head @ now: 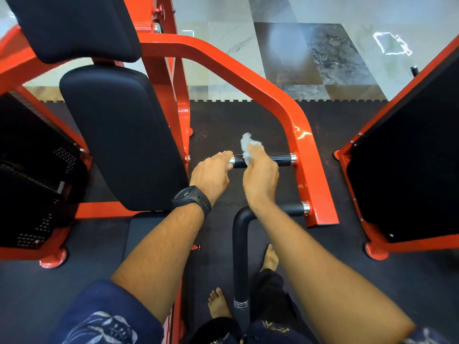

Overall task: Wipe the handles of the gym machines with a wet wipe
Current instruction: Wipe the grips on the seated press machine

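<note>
- Right hand [260, 176]: fingers curled round a crumpled white wet wipe [247, 145], pressing it onto the middle of the short black handle [282, 158].
- Left hand [211, 173], wearing a black wristwatch [192, 197]: fingers curled over the handle's free chrome end.
- Handle: horizontal, fixed at its right end to the red frame arm [305, 155], beside the black back pad [119, 135].

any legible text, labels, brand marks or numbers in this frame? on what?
No text here can be read.
Small white mark on the red upright: too small to read.
Faint marking on the red handle arm: blurred.
Gold print on the dark trousers: illegible.
Watch face: no digits legible.
</note>
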Demonstrator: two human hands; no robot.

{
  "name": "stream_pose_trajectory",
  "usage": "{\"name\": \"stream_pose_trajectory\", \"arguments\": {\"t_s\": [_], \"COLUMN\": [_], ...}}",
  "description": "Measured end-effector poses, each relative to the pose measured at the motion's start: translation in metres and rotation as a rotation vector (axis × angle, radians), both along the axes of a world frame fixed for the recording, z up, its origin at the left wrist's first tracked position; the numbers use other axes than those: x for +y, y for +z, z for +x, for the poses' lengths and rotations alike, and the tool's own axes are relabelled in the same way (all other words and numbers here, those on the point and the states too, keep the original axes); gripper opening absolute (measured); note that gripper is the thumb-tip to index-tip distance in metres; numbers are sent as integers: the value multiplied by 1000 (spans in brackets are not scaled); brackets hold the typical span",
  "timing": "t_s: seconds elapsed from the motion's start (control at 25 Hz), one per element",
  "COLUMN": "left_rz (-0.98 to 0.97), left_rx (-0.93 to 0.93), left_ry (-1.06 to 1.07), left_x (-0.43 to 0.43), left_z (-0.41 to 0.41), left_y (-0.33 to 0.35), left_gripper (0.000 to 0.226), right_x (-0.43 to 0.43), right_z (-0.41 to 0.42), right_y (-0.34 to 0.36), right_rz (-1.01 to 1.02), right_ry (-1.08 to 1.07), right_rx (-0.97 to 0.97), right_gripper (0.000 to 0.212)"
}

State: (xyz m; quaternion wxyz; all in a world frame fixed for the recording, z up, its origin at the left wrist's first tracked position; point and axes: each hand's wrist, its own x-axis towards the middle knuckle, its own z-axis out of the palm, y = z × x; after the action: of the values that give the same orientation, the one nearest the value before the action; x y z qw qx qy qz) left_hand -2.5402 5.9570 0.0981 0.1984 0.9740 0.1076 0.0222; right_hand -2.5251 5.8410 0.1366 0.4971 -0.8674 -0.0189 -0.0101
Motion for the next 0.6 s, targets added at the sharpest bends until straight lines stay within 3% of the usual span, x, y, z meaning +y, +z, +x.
{"name": "stream_pose_trajectory", "arguments": {"t_s": [0.08, 0.16, 0.32, 0.44, 0.6], "left_rz": [-19, -38, -17, -32, 4], "left_rx": [-12, -20, 3, 1, 11], "left_ry": [18, 31, 16, 26, 28], "left_x": [-1, -2, -2, -2, -3], "left_z": [-2, -2, -1, -2, -1], "left_y": [1, 4, 1, 2, 5], "left_gripper": [12, 21, 18, 24, 7], "right_x": [-8, -15, -9, -11, -42], "right_z": [8, 20, 31, 38, 92], "right_y": [-10, -25, -26, -23, 1], "right_rz": [-582, -849, -771, -890, -1149], "right_ry": [393, 585, 515, 619, 559], "right_rx": [-195, -349, -283, -375, -90], "right_gripper": [55, 66, 45, 39, 39]}}
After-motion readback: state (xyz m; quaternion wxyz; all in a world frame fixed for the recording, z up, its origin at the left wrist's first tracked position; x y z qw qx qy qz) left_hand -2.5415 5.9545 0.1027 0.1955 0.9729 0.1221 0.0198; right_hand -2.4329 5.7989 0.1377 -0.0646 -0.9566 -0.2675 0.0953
